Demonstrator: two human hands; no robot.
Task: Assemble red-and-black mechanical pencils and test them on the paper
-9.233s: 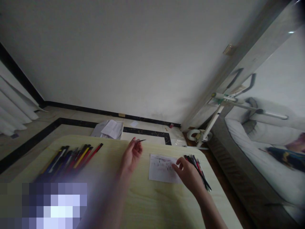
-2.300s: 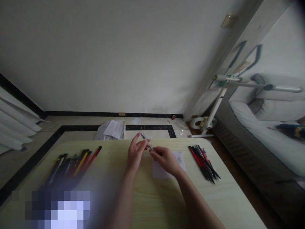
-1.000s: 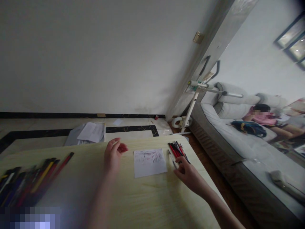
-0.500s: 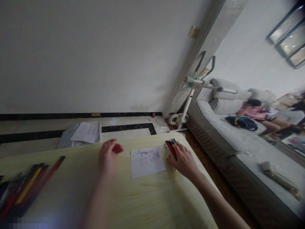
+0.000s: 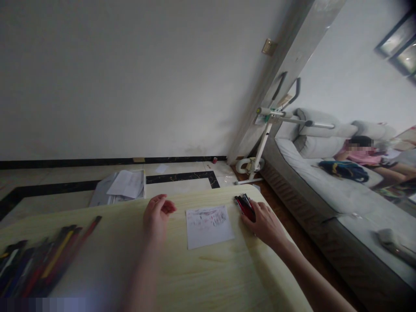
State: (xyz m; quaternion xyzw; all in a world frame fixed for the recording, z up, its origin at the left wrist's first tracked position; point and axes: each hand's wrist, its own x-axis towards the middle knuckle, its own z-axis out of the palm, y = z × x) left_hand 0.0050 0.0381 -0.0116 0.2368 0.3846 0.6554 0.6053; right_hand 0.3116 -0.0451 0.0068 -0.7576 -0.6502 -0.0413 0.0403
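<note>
My right hand [image 5: 263, 219] is closed around a bundle of pens [image 5: 245, 208], dark, red and clear ones, near the table's right edge. Their far ends stick out past my fingers; the rest is hidden under the hand. My left hand [image 5: 160, 212] hovers over or rests on the table, thumb up and fingers loosely curled, with nothing visible in it. Between the hands lies a white sheet of paper [image 5: 208, 236] covered with dark and reddish scribbles along its upper part.
Many blurred pens [image 5: 55, 255] lie in a row at the left of the pale wooden table [image 5: 208, 281]. Behind it, papers sit on a box [image 5: 126, 184]. A white exercise machine [image 5: 260, 149] stands beside a grey sofa [image 5: 302, 186], where a person [image 5: 360, 154] sits.
The view has turned slightly left, so everything sits further right. My right hand has drawn the loosely spread pens closer together in its grasp. The left hand keeps its pose.
</note>
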